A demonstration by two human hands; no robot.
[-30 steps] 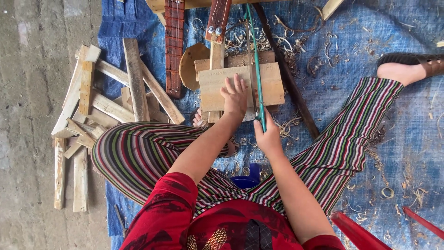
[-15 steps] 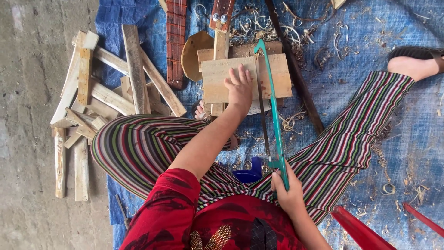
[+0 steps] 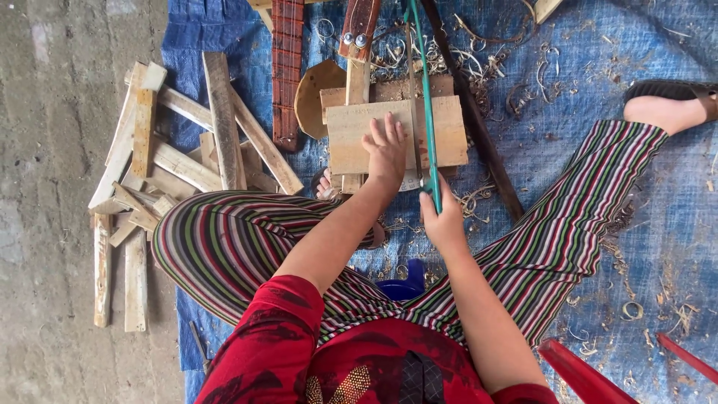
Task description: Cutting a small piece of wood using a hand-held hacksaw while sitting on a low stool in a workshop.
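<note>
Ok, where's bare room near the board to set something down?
Free: the blue tarp right of the striped leg, though shavings are scattered there, and the concrete floor left of the wood pile. Crowded: around the board, where the left hand presses it, the right hand grips the green saw, and curls and offcuts crowd above.

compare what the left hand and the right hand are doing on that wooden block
The left hand lies flat and open, fingers spread, pressing on the wooden block; the right hand is closed in a fist around the handle of the green-framed saw. The left hand rests on top of the block, while the right hand sits off its near edge, nearer the striped trousers. Both reach forward from red sleeves, side by side.
</note>
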